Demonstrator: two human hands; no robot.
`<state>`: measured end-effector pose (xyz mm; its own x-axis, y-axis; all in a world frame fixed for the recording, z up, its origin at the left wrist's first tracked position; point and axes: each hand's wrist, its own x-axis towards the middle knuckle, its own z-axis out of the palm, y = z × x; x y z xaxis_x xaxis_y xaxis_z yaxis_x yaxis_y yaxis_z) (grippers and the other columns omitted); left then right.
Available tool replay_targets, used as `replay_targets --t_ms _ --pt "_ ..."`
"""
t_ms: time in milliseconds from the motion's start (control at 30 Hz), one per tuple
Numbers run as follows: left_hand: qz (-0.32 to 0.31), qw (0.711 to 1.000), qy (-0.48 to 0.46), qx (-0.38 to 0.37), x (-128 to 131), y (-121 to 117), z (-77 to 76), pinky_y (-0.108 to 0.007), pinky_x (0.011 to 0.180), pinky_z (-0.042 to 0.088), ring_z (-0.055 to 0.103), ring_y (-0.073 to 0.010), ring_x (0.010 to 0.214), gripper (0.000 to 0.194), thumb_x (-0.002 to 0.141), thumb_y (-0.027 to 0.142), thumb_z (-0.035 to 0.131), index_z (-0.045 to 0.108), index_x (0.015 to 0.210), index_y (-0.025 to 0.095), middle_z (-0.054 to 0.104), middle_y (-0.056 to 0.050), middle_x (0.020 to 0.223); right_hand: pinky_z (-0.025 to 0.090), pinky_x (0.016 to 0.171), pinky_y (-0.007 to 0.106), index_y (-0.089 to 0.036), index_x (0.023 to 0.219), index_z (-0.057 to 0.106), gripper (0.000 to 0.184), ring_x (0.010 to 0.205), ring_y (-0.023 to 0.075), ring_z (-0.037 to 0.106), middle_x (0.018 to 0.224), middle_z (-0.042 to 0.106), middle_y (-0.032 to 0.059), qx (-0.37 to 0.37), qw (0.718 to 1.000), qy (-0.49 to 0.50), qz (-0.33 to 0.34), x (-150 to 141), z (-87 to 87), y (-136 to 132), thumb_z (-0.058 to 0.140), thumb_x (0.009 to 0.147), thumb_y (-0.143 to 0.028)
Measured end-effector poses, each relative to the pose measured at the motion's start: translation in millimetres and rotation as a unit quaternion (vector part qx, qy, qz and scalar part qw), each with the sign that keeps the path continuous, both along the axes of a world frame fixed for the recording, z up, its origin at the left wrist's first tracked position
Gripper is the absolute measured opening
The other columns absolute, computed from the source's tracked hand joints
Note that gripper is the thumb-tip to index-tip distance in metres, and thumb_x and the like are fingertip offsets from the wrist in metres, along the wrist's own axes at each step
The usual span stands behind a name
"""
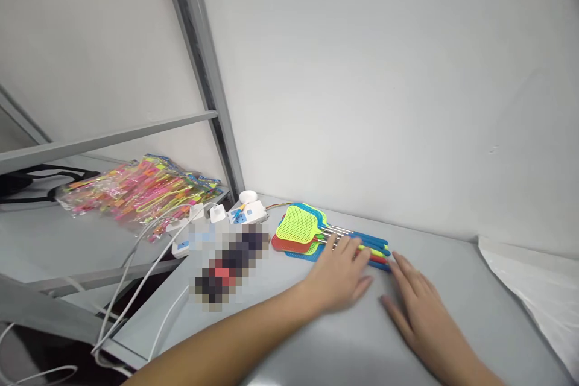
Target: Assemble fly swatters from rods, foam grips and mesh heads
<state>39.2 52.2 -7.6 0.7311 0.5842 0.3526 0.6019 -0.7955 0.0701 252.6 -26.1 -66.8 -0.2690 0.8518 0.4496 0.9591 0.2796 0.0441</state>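
A small stack of plastic fly swatters [302,228], yellow, green, red and blue, lies on the grey tabletop [452,277] near the wall, handles pointing right. My left hand [340,274] rests flat with fingers stretched out, fingertips on the swatter handles [373,245]. My right hand [418,304] lies flat and open on the table just right of the handle ends, fingertips near them, holding nothing.
A white power strip [246,212] with plugs and white cables [136,265] sits left of the swatters. A bag of bright coloured packets [136,190] lies on a lower shelf at left. A grey metal rack post [203,72] rises behind. White plastic sheeting [534,277] lies at right.
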Motion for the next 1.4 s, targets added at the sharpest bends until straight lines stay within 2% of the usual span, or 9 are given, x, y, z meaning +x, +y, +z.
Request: replay_targets --t_ms 100,167,300,467,667,933,1167,1267,1400 --pt "-0.043 0.995 0.017 -0.084 -8.0 -31.7 -6.6 -0.041 0.102 0.037 0.05 -0.0267 0.116 0.04 0.096 0.041 0.04 0.055 0.123 0.017 0.055 -0.012 0.129 0.046 0.101 0.044 -0.018 0.156 0.005 0.078 0.135 0.0295 0.043 0.153 0.037 0.0138 -0.008 0.999 -0.011 0.036 -4.3 -12.3 -26.1 0.047 0.094 -0.038" --pt "-0.04 0.991 0.016 -0.127 -13.2 -42.2 -14.0 -0.044 0.108 0.033 0.044 -0.0291 0.127 0.049 0.096 0.047 0.038 0.05 0.132 0.016 0.048 -0.014 0.14 0.047 0.101 0.045 -0.019 0.156 0.0 0.079 0.134 0.0288 0.045 0.151 0.039 0.0121 -0.034 0.997 -0.025 0.064 -7.2 -18.3 -33.4 0.046 0.095 -0.039" --pt "-0.062 0.981 0.033 -0.181 -16.8 -40.7 -24.1 -0.05 0.118 0.014 0.018 -0.0312 0.145 0.07 0.095 0.06 0.032 0.029 0.149 0.015 0.023 -0.014 0.158 0.044 0.103 0.053 -0.024 0.154 -0.01 0.077 0.137 0.0306 0.04 0.153 0.032 0.0089 -0.088 0.993 -0.025 0.077 -11.5 -20.0 -31.7 0.04 0.098 -0.042" --pt "-0.07 0.972 0.049 -0.218 -14.7 -34.3 -24.2 -0.052 0.119 0.009 0.005 -0.0293 0.148 0.074 0.095 0.064 0.026 0.023 0.153 0.018 0.012 -0.012 0.161 0.039 0.108 0.055 -0.027 0.153 -0.006 0.069 0.142 0.0304 0.03 0.156 0.022 0.0066 -0.149 0.987 -0.004 0.06 -14.2 -14.5 -30.7 0.034 0.099 -0.046" --pt "-0.08 0.967 0.043 -0.238 -17.6 -33.4 -16.1 -0.053 0.118 0.011 0.009 -0.0304 0.148 0.073 0.094 0.064 0.031 0.026 0.152 0.02 0.014 -0.012 0.16 0.031 0.113 0.055 -0.027 0.153 0.003 0.064 0.144 0.0289 0.023 0.158 0.017 0.0035 -0.179 0.982 0.014 0.056 -15.3 -10.8 -33.5 0.032 0.1 -0.046" --pt "-0.098 0.967 0.033 -0.232 -22.1 -27.4 -12.2 -0.052 0.117 0.017 0.018 -0.0304 0.146 0.07 0.092 0.062 0.041 0.033 0.148 0.021 0.022 -0.013 0.158 0.036 0.11 0.055 -0.026 0.154 0.0 0.068 0.143 0.0308 0.025 0.157 0.02 0.0064 -0.145 0.987 -0.01 0.071 -11.4 -18.1 -33.5 0.034 0.099 -0.045" --pt "-0.109 0.971 0.037 -0.21 -25.3 -23.7 -16.2 -0.049 0.117 0.019 0.02 -0.0289 0.145 0.064 0.094 0.058 0.04 0.036 0.146 0.02 0.026 -0.012 0.157 0.031 0.114 0.053 -0.029 0.153 0.026 0.06 0.143 0.0276 0.028 0.158 0.024 0.0041 -0.18 0.982 0.038 0.046 -8.4 -8.6 -34.1 0.04 0.097 -0.048" --pt "-0.112 0.971 0.042 -0.207 -26.6 -22.8 -16.8 -0.048 0.117 0.018 0.019 -0.0285 0.146 0.064 0.095 0.057 0.038 0.035 0.147 0.021 0.025 -0.011 0.158 0.035 0.112 0.052 -0.029 0.144 0.044 0.05 0.14 0.0273 0.036 0.154 0.037 0.0052 -0.177 0.979 0.092 0.045 -5.3 0.8 -31.0 0.043 0.096 -0.044" --pt "-0.116 0.974 0.043 -0.188 -27.7 -21.9 -16.0 -0.048 0.116 0.02 0.023 -0.0286 0.144 0.061 0.095 0.055 0.04 0.036 0.146 0.022 0.026 -0.011 0.157 0.045 0.104 0.05 -0.028 0.122 0.064 0.033 0.131 0.0273 0.048 0.139 0.056 0.0071 -0.159 0.969 0.183 0.041 -3.3 13.0 -26.6 0.045 0.097 -0.038"
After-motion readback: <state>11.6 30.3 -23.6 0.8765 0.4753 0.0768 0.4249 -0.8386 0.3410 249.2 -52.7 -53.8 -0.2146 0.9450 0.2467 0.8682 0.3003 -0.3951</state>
